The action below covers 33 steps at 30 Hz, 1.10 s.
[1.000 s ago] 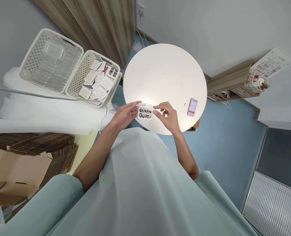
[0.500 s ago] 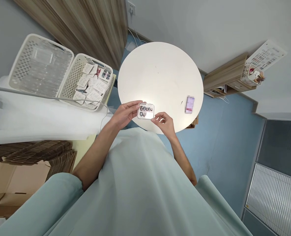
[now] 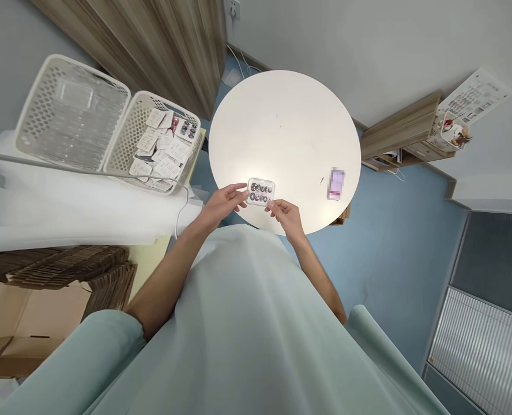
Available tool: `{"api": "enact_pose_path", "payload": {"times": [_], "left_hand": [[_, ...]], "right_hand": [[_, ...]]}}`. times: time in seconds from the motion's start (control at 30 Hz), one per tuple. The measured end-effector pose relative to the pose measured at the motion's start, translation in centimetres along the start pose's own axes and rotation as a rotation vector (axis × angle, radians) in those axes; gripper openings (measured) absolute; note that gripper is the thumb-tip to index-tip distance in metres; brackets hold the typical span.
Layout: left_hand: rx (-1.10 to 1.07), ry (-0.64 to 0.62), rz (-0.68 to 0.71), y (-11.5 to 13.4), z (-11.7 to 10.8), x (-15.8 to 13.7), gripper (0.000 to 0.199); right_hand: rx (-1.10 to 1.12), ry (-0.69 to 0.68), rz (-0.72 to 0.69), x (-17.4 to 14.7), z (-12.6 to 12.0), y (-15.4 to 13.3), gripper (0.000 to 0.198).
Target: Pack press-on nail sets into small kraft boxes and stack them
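A small clear plastic case point(image 3: 261, 199) is held between my two hands just over the near edge of the round white table point(image 3: 282, 132). Two rows of small dark, glossy oval pieces that look like press-on nails show in it. My left hand point(image 3: 222, 206) grips the case's left edge, with its thumb at the lower side and the index finger stretched along the top. At the lower right corner, my right hand point(image 3: 287, 218) pinches the case between thumb and fingers. What lies beneath the case is hidden.
A blurred purple rectangle point(image 3: 336, 184) lies on the table's right side. To the left stand a white basket point(image 3: 120, 138) of printed cards and another white basket point(image 3: 35, 109) of clear plastic cases. Folded cardboard boxes point(image 3: 66, 268) are stacked at lower left. A cable crosses there.
The case has moved slightly right, and its glare has faded, so more of the lower row shows. My left fingers have slid off its top toward the left edge; my right hand has shifted slightly left.
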<state>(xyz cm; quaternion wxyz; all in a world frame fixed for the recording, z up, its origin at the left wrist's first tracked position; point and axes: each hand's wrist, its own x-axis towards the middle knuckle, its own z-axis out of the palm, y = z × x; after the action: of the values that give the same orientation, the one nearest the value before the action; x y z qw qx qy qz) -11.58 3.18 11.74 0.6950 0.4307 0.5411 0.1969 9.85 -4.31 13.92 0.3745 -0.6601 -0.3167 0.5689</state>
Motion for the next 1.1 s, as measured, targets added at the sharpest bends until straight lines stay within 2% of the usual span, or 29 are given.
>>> {"api": "enact_pose_path", "payload": {"times": [0.17, 0.37, 0.53, 0.7, 0.87, 1.1], "left_hand": [[0.013, 0.032, -0.005, -1.2, -0.8, -0.3, 0.083], [0.013, 0.095, -0.005, -3.0, -2.3, 0.8, 0.077], [0.025, 0.148, -0.048, -5.4, -3.8, 2.6, 0.070], [0.161, 0.212, -0.121, -8.3, -4.8, 5.8, 0.059], [0.425, 0.291, -0.200, -11.0, -4.6, 9.3, 0.033], [0.532, 0.293, -0.254, -13.4, -3.1, 11.5, 0.031]], "right_hand": [[-0.008, -0.020, 0.022, 0.8, 0.8, 0.6, 0.049], [-0.058, -0.043, 0.035, 2.9, 2.7, 2.5, 0.049], [-0.106, -0.061, 0.050, 6.0, 4.4, 5.2, 0.046], [-0.180, -0.103, 0.170, 9.4, 5.7, 8.0, 0.036], [-0.249, -0.098, 0.264, 12.9, 7.3, 10.9, 0.028], [-0.379, -0.042, 0.395, 15.9, 8.5, 13.9, 0.030]]}}
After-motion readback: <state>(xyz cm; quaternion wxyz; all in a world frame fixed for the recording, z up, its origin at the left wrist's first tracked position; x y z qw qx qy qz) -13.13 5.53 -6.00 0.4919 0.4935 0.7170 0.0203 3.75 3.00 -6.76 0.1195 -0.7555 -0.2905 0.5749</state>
